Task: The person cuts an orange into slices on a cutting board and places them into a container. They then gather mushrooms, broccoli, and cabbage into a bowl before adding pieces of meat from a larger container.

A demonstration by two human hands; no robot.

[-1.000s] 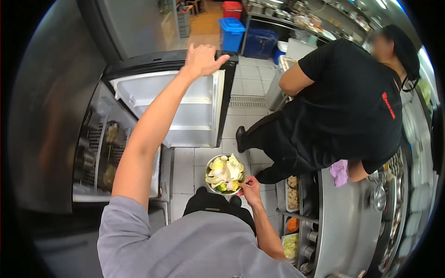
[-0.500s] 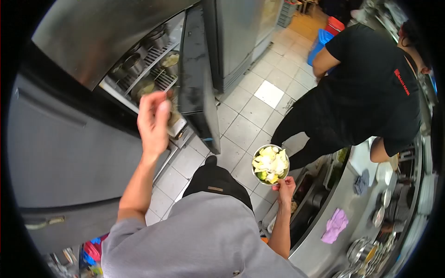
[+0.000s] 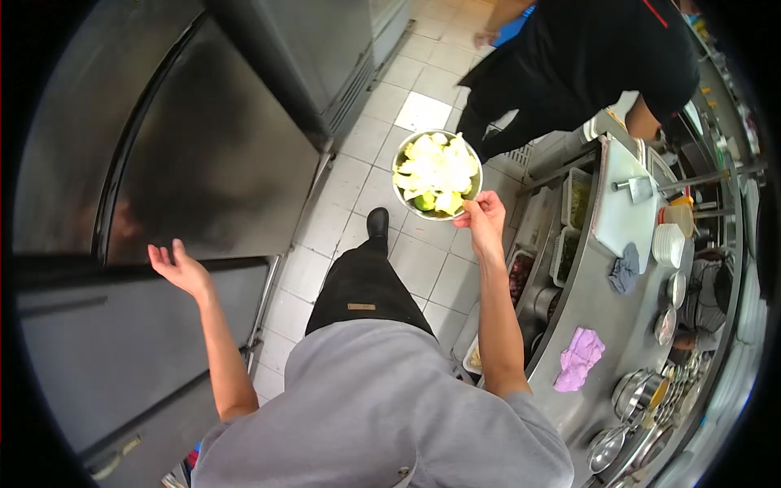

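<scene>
My right hand (image 3: pixel 485 221) grips the near rim of a round metal bowl (image 3: pixel 398 189), holding it out over the floor. Pale yellow-white leafy vegetable pieces (image 3: pixel 435 169) fill it, with a bit of green (image 3: pixel 424 201) near the bottom edge. On the other side, my left hand (image 3: pixel 181 268) is open, fingers spread, close to the lower part of a dark steel refrigerator door (image 3: pixel 215 154). That door is closed, and nothing is in this hand.
A person in black (image 3: pixel 602 73) stands ahead on the right by the steel counter (image 3: pixel 561 415). On the counter are a white cutting board (image 3: pixel 622 199), a purple cloth (image 3: pixel 580 358), a grey cloth (image 3: pixel 625 268), stacked white plates (image 3: pixel 668 246) and metal pots (image 3: pixel 639 394). Tiled floor (image 3: pixel 358 179) runs between.
The refrigerator door, open before with containers visible inside, is now closed. My left hand has moved down and left. The bowl has moved up and slightly left in view, still in my right hand.
</scene>
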